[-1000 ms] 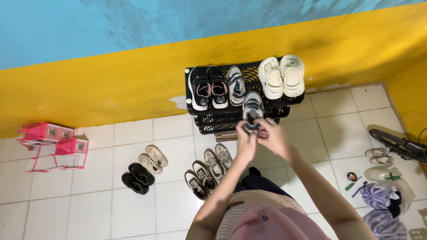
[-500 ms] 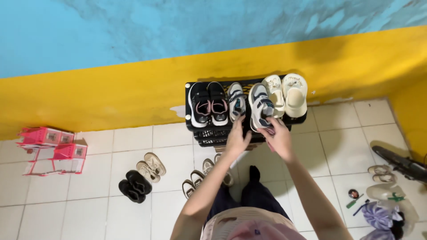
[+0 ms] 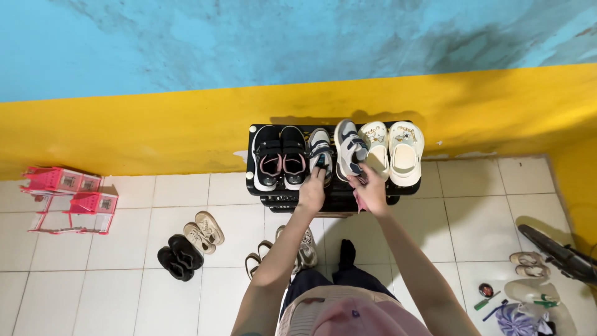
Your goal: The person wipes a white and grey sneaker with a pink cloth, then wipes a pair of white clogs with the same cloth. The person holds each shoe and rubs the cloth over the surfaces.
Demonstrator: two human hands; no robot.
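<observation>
Sneaker [image 3: 349, 147] — grey-white, now on top of the black rack [image 3: 256, 186], between its mate [image 3: 321, 149] and white clogs [image 3: 393, 149]; a second ago held clear. Right hand [image 3: 371, 190] pinches its heel; left hand [image 3: 313, 190] fingers loosely touch the mate. Placement nearly settled.

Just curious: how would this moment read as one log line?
left hand: on grey sneaker | right hand: holds matching sneaker | place: black shoe rack

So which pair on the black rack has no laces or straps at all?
The cream clogs at the rack's far right end: open slip-ons with holes, while the black-and-pink sneakers and grey strapped sneakers are closed shoes.
</observation>
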